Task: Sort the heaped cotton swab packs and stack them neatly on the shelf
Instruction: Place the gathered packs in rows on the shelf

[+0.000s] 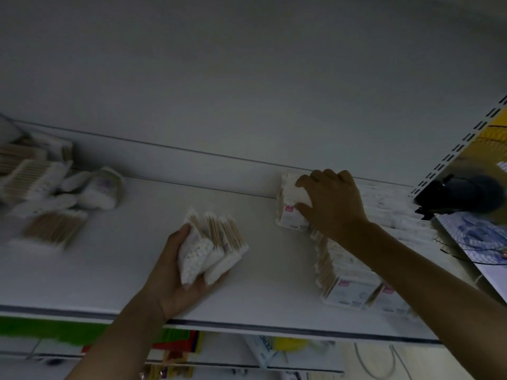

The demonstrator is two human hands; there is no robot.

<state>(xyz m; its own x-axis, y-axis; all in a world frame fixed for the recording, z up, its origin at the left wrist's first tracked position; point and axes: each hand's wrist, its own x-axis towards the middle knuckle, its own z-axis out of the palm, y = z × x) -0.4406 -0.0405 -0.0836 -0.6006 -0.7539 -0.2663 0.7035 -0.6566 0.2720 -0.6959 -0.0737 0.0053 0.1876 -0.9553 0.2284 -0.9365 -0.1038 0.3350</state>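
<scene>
Shelf (137, 270): white board across mid-frame. Heap (49, 204) at 9 o'clock, blurred: mixed swab packs plus a round tub (103, 192), nothing touching it. Row (348, 272) runs from 3 to 5 o'clock at the shelf's right end, packs on edge, labels to the front. Right hand (332, 204) at 2 o'clock of centre, at the row's far end near the back wall. Its fingers (329, 176) are curled over the top of one pack (290, 204) with the thumb on its front face, so grasping it. That pack is upright; whether it touches the row I cannot tell, as the hand hides the join. Left hand (178, 270) at 6 o'clock, palm up, fingers wrapped under a bundle (211, 250) of several packs, low over the shelf, contact unclear. Step, judged: seating one pack at the row's back end while the bundle waits. Next move calls for pushing it flush and square to its neighbours, releasing, then drawing another from the bundle at 8 o'clock of the right hand. Heap not yet sorted.
</scene>
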